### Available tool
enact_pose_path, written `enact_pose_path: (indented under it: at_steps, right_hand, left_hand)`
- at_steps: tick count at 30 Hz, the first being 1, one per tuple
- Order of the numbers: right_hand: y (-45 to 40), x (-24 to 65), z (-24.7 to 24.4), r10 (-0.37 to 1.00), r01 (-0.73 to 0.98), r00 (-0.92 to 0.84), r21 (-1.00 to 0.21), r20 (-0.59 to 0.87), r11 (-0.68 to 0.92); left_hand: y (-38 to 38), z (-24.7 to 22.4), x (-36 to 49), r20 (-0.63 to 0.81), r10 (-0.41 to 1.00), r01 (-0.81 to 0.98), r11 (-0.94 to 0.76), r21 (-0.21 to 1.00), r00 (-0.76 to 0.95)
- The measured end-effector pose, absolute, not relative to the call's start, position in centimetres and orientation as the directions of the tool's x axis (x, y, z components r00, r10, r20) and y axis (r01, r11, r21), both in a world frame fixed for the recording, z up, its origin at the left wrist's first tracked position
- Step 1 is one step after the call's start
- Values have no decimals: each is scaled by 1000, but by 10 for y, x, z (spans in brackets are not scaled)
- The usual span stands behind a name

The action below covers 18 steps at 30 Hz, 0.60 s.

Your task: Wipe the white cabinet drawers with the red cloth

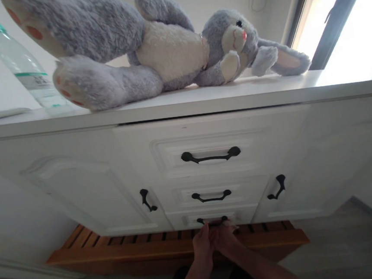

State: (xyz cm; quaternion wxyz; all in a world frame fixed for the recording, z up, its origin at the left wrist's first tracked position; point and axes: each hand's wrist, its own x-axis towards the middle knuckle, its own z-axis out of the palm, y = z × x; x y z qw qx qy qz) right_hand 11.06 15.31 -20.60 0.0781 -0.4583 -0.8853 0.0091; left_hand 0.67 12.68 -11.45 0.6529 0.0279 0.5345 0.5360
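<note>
Both hands meet at the lowest black drawer handle (pixel 223 218), low on the white cabinet. My left hand (pixel 201 242) is closed, its fingertips at the left part of this handle. Beside it, my right hand (pixel 223 239) is closed around the right part, and the fingers partly hide each other. A small pale scrap (pixel 235 227) shows at the edge of the right hand; I cannot tell what it is. The bottom drawer front (pixel 243 215) looks flush with the cabinet. Above it are the middle handle (pixel 211 196) and the top handle (pixel 211 157).
A wooden slatted bench (pixel 133 250) stands against the cabinet's lower front. On the white cabinet top (pixel 201 94) lie a grey plush rabbit (pixel 168 50) and a leaning plastic bottle (pixel 25 64). Door handles (pixel 148 200) flank the drawers. A bright window (pixel 344 17) is at right.
</note>
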Motion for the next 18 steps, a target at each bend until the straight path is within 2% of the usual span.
enact_pose_path:
  at_steps: [6, 10, 14, 18]
  right_hand:
    - [171, 7, -205, 671, 660, -723, -123, 164, 741]
    - [176, -30, -187, 573, 569, -792, -88, 208, 818]
    - [177, -42, -145, 531, 543, -809, -25, 252, 840]
    - [175, -41, -92, 487, 547, -801, 96, 349, 831]
  left_hand:
    - [82, -120, -39, -725, 641, -714, 382, 586, -252]
    - [59, -133, -76, -757, 597, -757, 357, 548, -267]
    - [50, -136, -87, -767, 593, -765, 367, 529, -245]
    - [46, -130, -75, -773, 591, -772, 373, 515, -231]
